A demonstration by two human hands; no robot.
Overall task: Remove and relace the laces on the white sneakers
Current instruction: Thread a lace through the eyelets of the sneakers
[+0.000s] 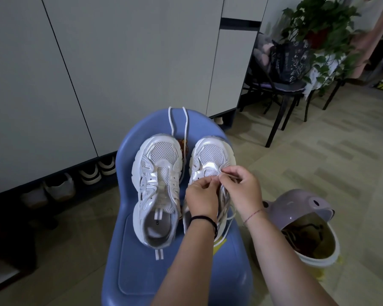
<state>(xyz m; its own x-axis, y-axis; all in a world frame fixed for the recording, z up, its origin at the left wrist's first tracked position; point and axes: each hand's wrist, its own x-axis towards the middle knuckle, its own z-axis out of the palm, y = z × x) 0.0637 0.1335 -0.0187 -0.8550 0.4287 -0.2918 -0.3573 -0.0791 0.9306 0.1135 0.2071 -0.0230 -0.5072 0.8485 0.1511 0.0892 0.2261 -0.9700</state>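
Lace (224, 198) seemingly pinched by right hand (241, 187).

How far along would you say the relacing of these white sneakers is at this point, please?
Done: the left sneaker has bare eyelets, and a loose lace lies over the blue chair's back. In hand: the left hand and right hand both pinch the second lace at the right sneaker, whose toe-end eyelets look empty; whether it is coming out or going in I cannot tell. Left: lacing both sneakers, it seems.
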